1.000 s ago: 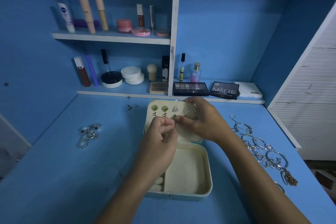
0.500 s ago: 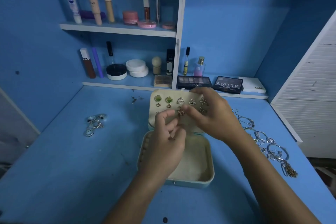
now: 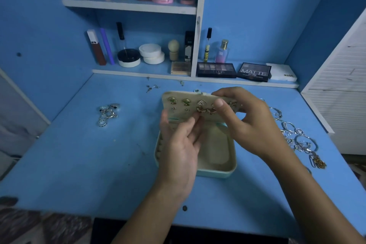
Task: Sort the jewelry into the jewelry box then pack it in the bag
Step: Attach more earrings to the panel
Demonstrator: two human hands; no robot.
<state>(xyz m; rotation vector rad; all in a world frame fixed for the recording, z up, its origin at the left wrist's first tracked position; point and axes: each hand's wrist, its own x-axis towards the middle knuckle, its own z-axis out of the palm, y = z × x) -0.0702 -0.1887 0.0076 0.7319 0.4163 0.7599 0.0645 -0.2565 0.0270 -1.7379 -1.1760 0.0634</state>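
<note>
Your right hand [image 3: 245,123] grips the top edge of the raised lid [image 3: 178,105] of the pale mint, cream-lined jewelry box [image 3: 215,166], thumb pressed flat on the lid's inner panel, fingers curled over the rim. Your left hand [image 3: 182,142] sits at the lid's lower edge, fingertips pinched together just under a sparkly butterfly-shaped earring [image 3: 201,109]; can't tell if they hold a backing or touch the stud itself. A matching second butterfly earring [image 3: 211,111] sits right beside it. Above them, a row of studs on the panel: two gold shell-shaped ones [image 3: 172,100] and a pavé triangle stud [image 3: 201,103]. Box base lies open on the blue tabletop [image 3: 79,154], between your forearms. Left of the box, well apart: small cluster of silver rings [image 3: 108,114]. Right of it: tangled pile of silver bracelets and chains [image 3: 297,136] with a gold piece at its near end. A few loose small earrings [image 3: 151,87] near the back shelf, which holds cosmetics, including a black MATTE palette [image 3: 254,71]
</note>
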